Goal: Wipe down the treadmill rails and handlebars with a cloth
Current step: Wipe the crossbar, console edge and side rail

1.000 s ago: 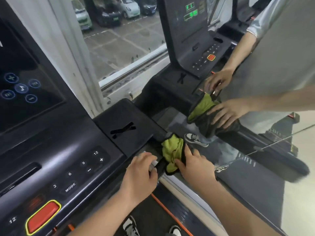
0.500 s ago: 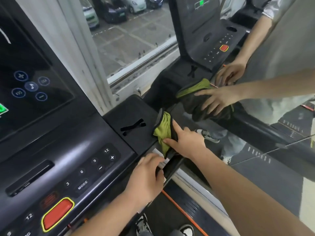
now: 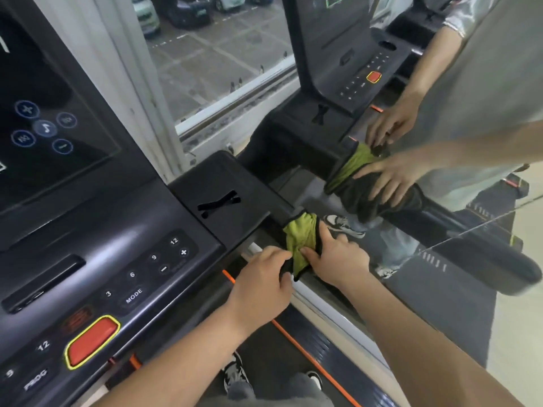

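A green and black cloth [image 3: 299, 240] is wrapped over the treadmill's right handlebar [image 3: 277, 211], just below the console's corner tray [image 3: 223, 183]. My right hand [image 3: 338, 258] holds the cloth round the bar, thumb on the green side. My left hand [image 3: 263, 282] grips the same handlebar right beside the cloth, fingers curled over it. Most of the bar is hidden under the hands and the cloth.
A mirror wall [image 3: 446, 295] stands tight against the right side and repeats the hands, cloth and bar. The console [image 3: 97, 254] with its red stop button [image 3: 91, 340] fills the left. A window [image 3: 220, 69] is ahead. Belt [image 3: 273, 356] and my shoes lie below.
My right hand slid the cloth up the handlebar to the tray corner, then back a little toward me. My left hand kept its grip on the bar.
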Available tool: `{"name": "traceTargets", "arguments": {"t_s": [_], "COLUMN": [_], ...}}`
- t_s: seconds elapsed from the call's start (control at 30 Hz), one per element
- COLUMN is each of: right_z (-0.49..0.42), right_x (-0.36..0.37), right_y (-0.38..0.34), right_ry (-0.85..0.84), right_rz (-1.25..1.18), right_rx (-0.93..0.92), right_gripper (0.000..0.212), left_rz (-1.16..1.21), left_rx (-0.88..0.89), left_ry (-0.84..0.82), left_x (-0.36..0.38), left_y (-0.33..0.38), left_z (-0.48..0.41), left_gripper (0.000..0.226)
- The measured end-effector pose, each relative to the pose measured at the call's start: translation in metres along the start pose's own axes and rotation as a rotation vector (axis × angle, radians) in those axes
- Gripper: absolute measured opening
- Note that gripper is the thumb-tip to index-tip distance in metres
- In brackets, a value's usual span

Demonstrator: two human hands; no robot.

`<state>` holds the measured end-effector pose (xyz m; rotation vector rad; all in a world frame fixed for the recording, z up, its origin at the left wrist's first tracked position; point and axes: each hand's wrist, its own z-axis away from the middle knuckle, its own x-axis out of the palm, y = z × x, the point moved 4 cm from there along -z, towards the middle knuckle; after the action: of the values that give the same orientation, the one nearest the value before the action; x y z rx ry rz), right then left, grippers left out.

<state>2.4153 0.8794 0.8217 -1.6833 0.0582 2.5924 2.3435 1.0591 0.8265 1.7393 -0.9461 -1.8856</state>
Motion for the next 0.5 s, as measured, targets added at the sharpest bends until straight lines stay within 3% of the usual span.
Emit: {"name": "traceTargets", "arguments": {"t_s": [0.17,0.4,0.5], "right_z": [0.012,0.089,0.104], "right_x": [0.006,0.042,0.048], "right_y": [0.006,0.142,0.174], "right_ry": [0.095,0.154,0.137], "right_rz": [-0.090,-0.107,-0.106], "right_rx": [-0.084,-0.148,-0.132], "right_gripper": [0.078,0.080,0.082], "left_rz": [0.026,0.136,0.072], "left_rx": [-0.044,-0.053,0.005], "left_ry": [0.042,0.132,0.169], "left_x": [0.022,0.083,0.104], "left_y": [0.027,0.078,0.106], "left_z": [0.011,0.027,0.036], "left_gripper": [0.031,0.034,0.036]}}
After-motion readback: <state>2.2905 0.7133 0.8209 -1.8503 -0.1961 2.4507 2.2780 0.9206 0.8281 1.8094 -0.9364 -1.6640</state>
